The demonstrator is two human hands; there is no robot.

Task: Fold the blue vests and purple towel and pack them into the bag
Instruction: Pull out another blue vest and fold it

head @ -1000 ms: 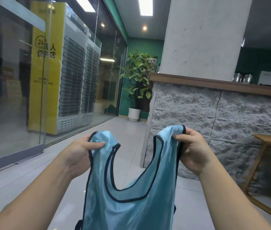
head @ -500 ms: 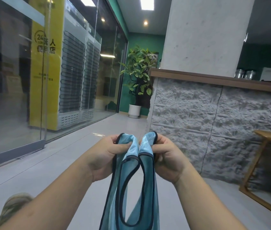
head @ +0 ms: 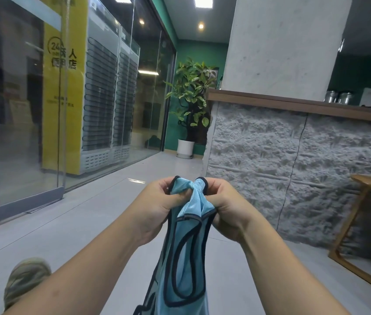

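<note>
A light blue vest (head: 180,264) with dark trim hangs in front of me, folded lengthwise so its two shoulder straps meet at the top. My left hand (head: 155,208) pinches the left strap and my right hand (head: 223,212) pinches the right strap, the two hands touching above the floor. The vest's lower part runs out of the frame at the bottom. No purple towel or bag shows in this view.
A rough stone counter (head: 293,160) with a wooden top stands to the right, a wooden table (head: 366,189) beside it. Glass wall (head: 21,110) on the left, potted plant (head: 191,105) at the far end. My shoe (head: 25,280) rests on the grey tiled floor.
My hands have come together from wide apart, bringing the vest's two shoulder straps side by side so the vest now hangs folded in half lengthwise.
</note>
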